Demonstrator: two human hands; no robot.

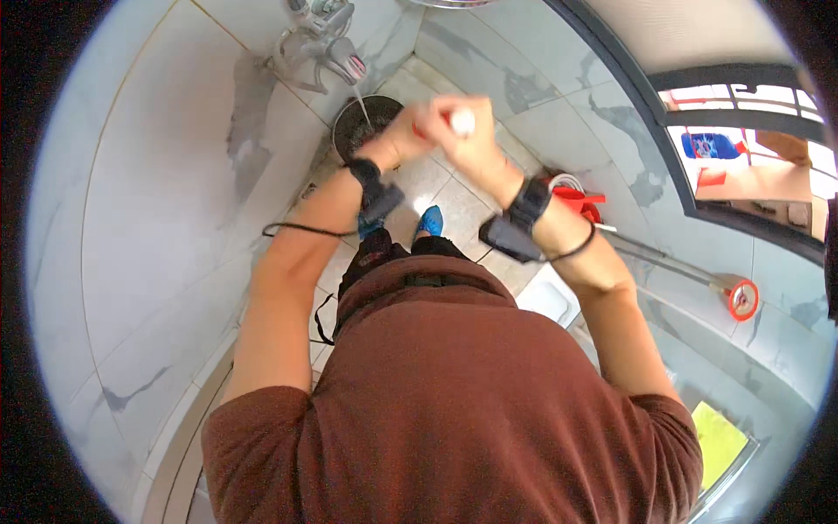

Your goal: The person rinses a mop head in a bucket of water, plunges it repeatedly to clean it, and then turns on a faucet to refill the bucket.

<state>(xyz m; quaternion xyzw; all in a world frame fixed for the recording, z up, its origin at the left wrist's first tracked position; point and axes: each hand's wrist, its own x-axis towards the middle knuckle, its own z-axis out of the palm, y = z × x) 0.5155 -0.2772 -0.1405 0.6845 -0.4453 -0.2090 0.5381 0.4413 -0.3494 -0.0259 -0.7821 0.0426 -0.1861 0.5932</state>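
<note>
Standing in a tiled shower corner, the person holds both hands together in front of the chest, above a dark bucket (367, 122) into which a thin stream of water runs from the wall tap (327, 39). The right hand (476, 144) is wrapped around a small object (461, 120) with a white rounded end and a trace of red beneath it; the left hand (410, 131) closes on its lower part, fingers curled tight, so each grip is narrow and holding that same piece. Blur hides its exact shape, though it may be a small bottle or a capped tube. It looks light and rigid, probably smooth plastic, and likely slippery with wet fingers near running water, so a firm hold around the body with one hand and on the white end with the other seems the safest way to take it. Both wrists carry black straps with small boxes and cables. Beside the right forearm, a red mop head (578, 203) rests on the floor, its long handle (672, 266) lying toward the wall.
</note>
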